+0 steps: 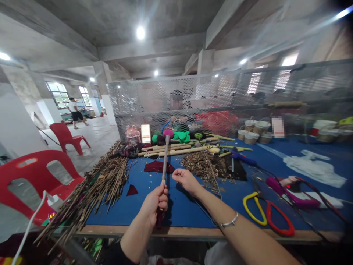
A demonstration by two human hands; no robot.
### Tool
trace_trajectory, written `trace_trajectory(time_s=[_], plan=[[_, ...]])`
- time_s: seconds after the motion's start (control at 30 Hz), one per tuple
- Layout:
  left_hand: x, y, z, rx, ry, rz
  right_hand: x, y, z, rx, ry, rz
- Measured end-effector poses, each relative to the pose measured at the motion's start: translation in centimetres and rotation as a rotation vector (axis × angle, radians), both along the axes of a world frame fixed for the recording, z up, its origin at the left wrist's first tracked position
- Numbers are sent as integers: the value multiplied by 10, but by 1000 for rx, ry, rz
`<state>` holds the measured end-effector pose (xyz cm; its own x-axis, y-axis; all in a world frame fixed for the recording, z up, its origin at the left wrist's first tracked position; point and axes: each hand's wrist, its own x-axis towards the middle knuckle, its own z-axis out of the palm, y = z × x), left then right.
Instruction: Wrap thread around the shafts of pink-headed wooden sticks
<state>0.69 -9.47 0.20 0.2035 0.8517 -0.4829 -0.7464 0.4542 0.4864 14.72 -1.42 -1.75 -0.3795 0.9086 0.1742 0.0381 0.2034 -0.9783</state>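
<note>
My left hand is closed in a fist round a thin stick that stands nearly upright over the blue table; a dark red piece shows below the fist. My right hand is pinched beside the stick, its fingertips closed on something very thin that I cannot make out. A silver bracelet sits on my right wrist. A dark red cloth piece lies on the table just behind the stick.
A big heap of thin sticks covers the table's left side. Wood shavings, bamboo poles, yellow and red scissors, white cloth and tubs lie around. Behind a mesh screen sits another person. Red chairs stand left.
</note>
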Motion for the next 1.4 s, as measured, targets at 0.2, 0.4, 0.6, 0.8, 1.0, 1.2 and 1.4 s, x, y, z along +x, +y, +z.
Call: trace_trajectory(time_s=[0.2,0.4,0.6,0.8,1.0,1.2,1.4], plan=[[6,-4,-3,-22,85,-46,-1,2,-3,66,-41,9],[1,-3,-8,-69,-231,-48,-4,2,-1,171,-97,-21],[1,-2,-12,-84,-293,-39,-10,2,-4,173,-216,-90],[9,-2,-11,-36,-110,6,-3,-6,-4,186,-225,-2],[14,-4,-10,12,6,8,4,-6,3,177,-168,-42],[15,-4,-10,19,46,8,-3,9,1,102,-62,-67],[16,-3,-10,-1,56,11,-4,17,-2,96,-95,-101]])
